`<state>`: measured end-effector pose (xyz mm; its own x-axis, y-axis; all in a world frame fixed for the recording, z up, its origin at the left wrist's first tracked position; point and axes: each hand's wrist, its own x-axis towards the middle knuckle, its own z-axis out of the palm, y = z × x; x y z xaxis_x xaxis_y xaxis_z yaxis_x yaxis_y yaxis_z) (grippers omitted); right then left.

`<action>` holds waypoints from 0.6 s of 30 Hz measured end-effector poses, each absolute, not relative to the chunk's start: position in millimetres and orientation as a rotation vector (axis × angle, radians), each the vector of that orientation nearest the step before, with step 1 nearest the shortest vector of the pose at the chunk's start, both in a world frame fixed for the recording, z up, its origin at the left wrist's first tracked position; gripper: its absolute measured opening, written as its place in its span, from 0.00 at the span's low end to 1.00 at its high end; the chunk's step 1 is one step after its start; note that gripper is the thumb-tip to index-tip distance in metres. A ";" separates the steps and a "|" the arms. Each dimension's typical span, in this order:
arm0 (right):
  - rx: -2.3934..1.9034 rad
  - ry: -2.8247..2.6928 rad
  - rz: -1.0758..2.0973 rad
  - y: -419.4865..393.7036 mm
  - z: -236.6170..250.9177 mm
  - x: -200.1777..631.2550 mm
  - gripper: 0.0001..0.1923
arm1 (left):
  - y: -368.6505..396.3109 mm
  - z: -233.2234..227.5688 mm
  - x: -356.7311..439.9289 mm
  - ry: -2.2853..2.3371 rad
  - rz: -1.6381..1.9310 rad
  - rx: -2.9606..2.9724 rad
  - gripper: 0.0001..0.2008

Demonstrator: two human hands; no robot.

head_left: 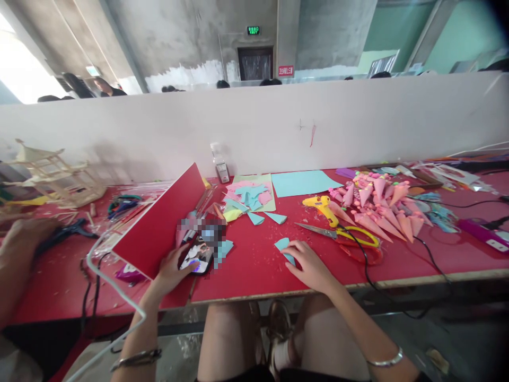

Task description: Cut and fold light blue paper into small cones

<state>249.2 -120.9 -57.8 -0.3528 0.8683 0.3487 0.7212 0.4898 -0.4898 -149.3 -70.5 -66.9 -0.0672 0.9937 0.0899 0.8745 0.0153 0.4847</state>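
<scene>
I see my left hand (172,269) at seven o'clock on the red felt-covered worktable (254,270), fingers loosely spread and resting on a dark smartphone (198,258) with a lit screen, not gripping it. My right hand (310,265) lies at five o'clock, palm down, fingers half curled, fingertips pressing a small light-blue paper piece (283,247); whether it is pinched I cannot tell. At two o'clock from that hand lie yellow-handled scissors (345,234) and a yellow glue gun (323,207). Pink paper cones (377,208) are heaped farther right. A red board (161,223) leans just beside the phone.
</scene>
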 end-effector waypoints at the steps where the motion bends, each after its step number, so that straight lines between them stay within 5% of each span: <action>1: -1.304 -2.167 0.338 -120.9 -57.5 249.2 0.14 | -70.9 -66.9 -149.0 2.024 0.622 1.935 0.38; 13: -1.291 -2.137 0.339 -120.7 -59.4 248.7 0.13 | -74.8 -71.6 -150.4 1.940 0.700 1.993 0.35; 18: -1.295 -2.119 0.353 -119.1 -61.5 249.4 0.15 | -86.9 -53.7 -131.2 2.037 1.033 1.949 0.30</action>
